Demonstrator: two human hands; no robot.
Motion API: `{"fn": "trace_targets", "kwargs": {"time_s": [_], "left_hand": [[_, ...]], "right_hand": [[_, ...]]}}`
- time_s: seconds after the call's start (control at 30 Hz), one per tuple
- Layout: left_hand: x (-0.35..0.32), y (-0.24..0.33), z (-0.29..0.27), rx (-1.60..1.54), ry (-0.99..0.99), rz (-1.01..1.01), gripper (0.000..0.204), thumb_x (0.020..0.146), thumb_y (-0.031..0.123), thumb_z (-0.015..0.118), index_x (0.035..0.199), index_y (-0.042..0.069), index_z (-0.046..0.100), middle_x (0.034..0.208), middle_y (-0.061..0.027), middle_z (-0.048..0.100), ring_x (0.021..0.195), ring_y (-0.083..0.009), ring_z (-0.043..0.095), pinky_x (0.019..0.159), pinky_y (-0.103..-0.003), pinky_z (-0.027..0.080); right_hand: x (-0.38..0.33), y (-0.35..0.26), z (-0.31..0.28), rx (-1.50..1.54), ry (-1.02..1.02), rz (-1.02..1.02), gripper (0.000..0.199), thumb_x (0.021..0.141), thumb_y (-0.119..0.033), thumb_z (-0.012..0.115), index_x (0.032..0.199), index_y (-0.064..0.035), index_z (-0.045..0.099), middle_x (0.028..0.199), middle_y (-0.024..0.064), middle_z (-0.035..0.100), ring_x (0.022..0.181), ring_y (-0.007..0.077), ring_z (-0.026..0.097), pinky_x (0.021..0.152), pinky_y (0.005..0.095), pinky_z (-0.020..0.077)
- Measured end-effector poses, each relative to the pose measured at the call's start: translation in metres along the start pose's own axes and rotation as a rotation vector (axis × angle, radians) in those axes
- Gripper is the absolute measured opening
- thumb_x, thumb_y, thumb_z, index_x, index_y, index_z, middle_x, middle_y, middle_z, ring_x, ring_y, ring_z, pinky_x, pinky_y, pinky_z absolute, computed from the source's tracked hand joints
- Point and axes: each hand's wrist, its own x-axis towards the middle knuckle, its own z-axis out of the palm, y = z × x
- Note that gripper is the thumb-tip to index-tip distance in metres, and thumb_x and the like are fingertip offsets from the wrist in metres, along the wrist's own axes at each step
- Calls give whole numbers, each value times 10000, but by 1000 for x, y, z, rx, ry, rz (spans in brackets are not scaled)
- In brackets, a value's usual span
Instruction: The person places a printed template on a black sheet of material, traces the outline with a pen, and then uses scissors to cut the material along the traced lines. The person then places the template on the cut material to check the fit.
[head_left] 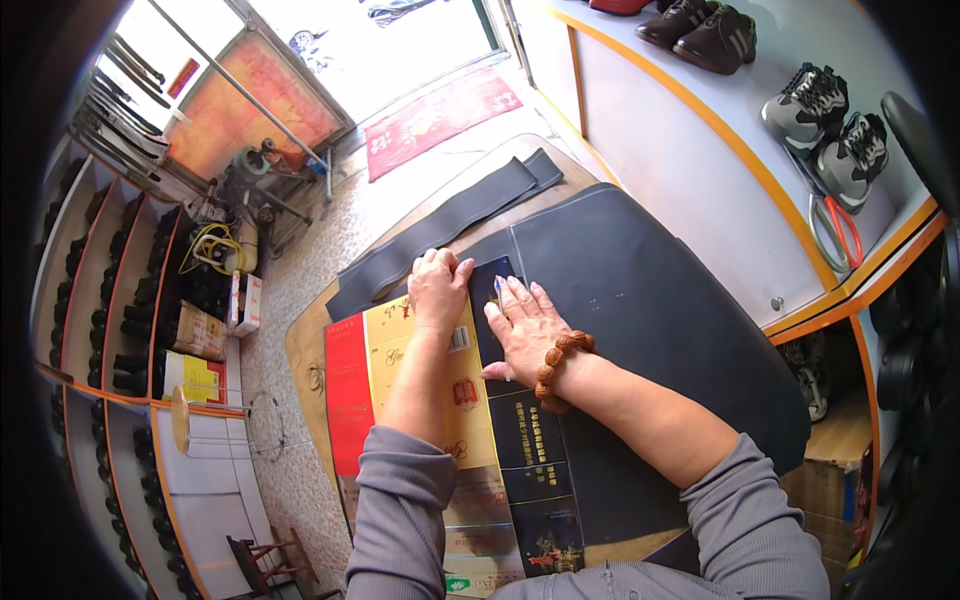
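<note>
A large printed cardboard sheet (347, 372) with red, gold and dark panels lies over a big black sheet (640, 280), leather-like or rubbery. My left hand (437, 290) is at the cardboard's far edge, fingers curled down over it and thumb toward the right. The fingertips are partly hidden. My right hand (525, 335), with a brown beaded bracelet (556, 366) on its wrist, lies flat on the dark strip of the cardboard, fingers spread. Beyond both hands, two long black strips (440, 230) overlap on the wooden tabletop (305, 335).
Shoes (705, 35) stand on a white counter with orange edging at the right, near red-handled scissors (838, 232). Shelves of dark items (105, 300) line the left. A machine on a stand (262, 185) and a red mat (440, 120) are near the doorway.
</note>
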Motion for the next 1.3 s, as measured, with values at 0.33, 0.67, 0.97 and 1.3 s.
{"fn": "trace_targets", "kwargs": {"time_s": [0.33, 0.67, 0.97, 1.3], "left_hand": [[0, 0, -1, -23, -3, -1, 267, 844, 310, 669, 766, 62, 605, 868, -86, 617, 900, -295, 573, 792, -411, 448], [2, -3, -1, -56, -7, 15, 256, 833, 280, 682, 763, 48, 598, 849, -104, 608, 871, -310, 573, 762, -411, 462], [2, -4, -1, -80, -1, 18, 253, 829, 271, 684, 745, 50, 594, 830, -101, 604, 855, -307, 570, 755, -406, 458], [3, -8, 0, -132, -21, 9, 270, 816, 297, 694, 734, 59, 595, 796, -88, 596, 832, -296, 565, 745, -408, 447]], "right_hand": [[1, 0, 3, -22, -2, 5, 899, 826, -638, 535, 1419, 1, 317, 1506, 255, 228, 1439, 360, 138, 1167, 490, 88], [1, 0, 2, -13, -12, 7, 888, 830, -637, 531, 1425, -13, 317, 1514, 249, 213, 1442, 353, 129, 1164, 500, 81], [1, 0, 2, -3, -20, 8, 878, 832, -636, 529, 1425, -22, 323, 1518, 244, 207, 1446, 347, 118, 1162, 505, 74], [1, -2, 2, 14, -21, 19, 872, 831, -608, 557, 1423, -14, 317, 1518, 253, 195, 1443, 357, 120, 1155, 525, 76]]}}
